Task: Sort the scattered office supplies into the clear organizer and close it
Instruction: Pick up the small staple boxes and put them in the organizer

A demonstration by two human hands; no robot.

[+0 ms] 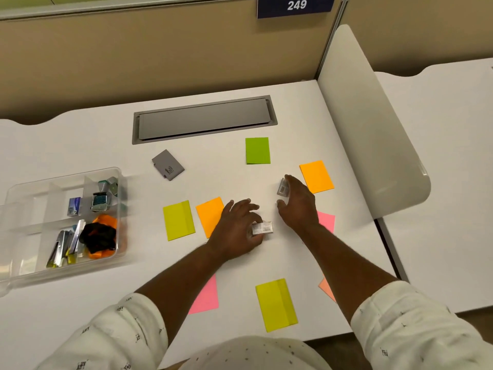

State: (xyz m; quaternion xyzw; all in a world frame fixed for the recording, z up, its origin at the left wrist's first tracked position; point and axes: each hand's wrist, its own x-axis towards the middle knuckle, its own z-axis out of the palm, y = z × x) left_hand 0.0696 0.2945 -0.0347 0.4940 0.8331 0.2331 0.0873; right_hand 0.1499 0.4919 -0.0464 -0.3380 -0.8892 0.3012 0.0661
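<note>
yellow note [276,304] near front edge | hands [236,227] [298,205] grip small boxes [262,227] [283,187] | organizer [64,176] left

Small box [262,227] in left hand [237,225]

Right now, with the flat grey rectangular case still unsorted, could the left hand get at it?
Probably yes: nothing stands between the left hand and the flat grey rectangular case. But that hand grips a small clear box, so that would have to go first.

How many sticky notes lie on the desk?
8: green back, orange right, yellow, orange left, pink, peach by right arm, pink by left arm, yellow front. Others may hide.
</note>
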